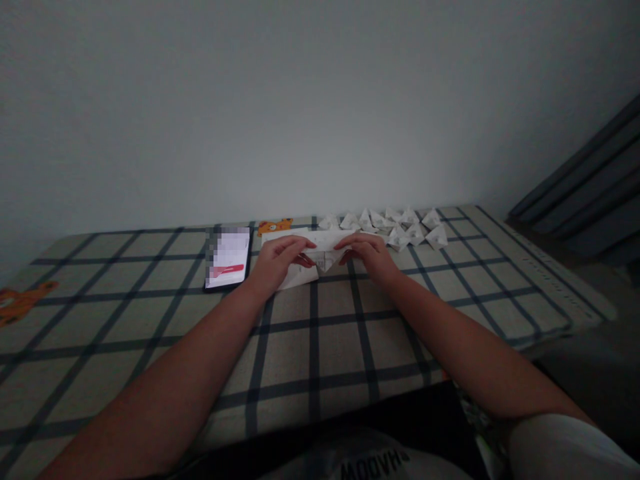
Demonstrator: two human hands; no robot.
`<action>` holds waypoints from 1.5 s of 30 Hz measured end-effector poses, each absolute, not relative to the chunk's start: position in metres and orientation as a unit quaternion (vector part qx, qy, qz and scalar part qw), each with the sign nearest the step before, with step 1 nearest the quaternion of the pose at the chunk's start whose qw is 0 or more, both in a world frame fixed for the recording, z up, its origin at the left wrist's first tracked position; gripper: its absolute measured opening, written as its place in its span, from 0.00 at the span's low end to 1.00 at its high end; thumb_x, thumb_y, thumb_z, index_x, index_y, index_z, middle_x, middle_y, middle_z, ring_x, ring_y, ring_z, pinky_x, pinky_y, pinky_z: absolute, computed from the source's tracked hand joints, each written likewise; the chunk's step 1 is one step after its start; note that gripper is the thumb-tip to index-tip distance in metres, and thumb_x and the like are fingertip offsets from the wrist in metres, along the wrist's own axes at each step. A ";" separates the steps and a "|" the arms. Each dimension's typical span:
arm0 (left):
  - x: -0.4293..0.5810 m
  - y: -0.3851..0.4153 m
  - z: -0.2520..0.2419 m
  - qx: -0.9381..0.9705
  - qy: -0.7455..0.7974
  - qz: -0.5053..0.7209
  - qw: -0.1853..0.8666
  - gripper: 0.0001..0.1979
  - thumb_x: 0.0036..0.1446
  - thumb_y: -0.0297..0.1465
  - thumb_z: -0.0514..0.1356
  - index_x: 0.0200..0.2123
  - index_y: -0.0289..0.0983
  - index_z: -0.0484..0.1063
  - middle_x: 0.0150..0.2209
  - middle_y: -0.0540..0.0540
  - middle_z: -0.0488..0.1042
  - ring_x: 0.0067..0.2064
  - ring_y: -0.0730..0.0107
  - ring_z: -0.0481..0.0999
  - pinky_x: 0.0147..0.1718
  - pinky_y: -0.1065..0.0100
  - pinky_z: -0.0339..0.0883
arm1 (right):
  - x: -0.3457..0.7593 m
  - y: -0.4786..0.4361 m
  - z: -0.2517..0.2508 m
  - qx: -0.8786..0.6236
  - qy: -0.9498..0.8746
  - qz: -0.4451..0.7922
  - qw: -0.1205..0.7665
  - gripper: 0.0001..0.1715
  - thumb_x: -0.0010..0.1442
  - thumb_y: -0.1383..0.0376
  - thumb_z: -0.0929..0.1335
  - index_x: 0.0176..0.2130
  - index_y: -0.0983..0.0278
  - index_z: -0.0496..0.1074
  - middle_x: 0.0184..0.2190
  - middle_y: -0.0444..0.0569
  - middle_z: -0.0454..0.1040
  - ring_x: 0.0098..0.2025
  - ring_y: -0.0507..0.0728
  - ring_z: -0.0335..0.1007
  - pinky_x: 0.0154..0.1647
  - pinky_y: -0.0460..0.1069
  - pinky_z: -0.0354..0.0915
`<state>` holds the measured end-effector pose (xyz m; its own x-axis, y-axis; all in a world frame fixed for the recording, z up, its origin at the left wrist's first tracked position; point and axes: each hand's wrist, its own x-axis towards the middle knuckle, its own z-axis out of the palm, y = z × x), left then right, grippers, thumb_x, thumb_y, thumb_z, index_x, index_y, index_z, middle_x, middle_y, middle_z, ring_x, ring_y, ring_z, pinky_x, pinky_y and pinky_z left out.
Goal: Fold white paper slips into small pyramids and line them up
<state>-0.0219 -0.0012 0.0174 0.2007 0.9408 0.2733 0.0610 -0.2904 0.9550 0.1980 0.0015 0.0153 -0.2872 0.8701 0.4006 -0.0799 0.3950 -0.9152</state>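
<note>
Between my two hands is a partly folded sheet of white paper, creased so that a point hangs down at its middle. My left hand pinches its left side, thumb and fingers closed on it. At the right side my right hand grips the same paper with thumb and fingertips. More white paper lies flat on the cloth beneath and beside my left hand. Behind my right hand stand several small folded paper pieces with pointed tops, grouped near the wall.
A phone with a lit screen, partly blurred out, lies left of my left hand. The checked cloth covers the table and carries orange bear prints. A grey wall rises behind, and a dark curtain hangs at the right.
</note>
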 end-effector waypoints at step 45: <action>-0.010 -0.006 0.014 0.619 0.489 0.448 0.421 0.17 0.48 0.41 0.66 0.37 0.34 0.77 0.36 0.41 0.80 0.33 0.61 0.78 0.31 0.65 0.71 | 0.188 0.002 0.020 -0.398 -0.686 0.428 0.432 0.18 0.54 0.53 0.69 0.30 0.67 0.71 0.21 0.44 0.73 0.22 0.49 0.70 0.23 0.44 0.65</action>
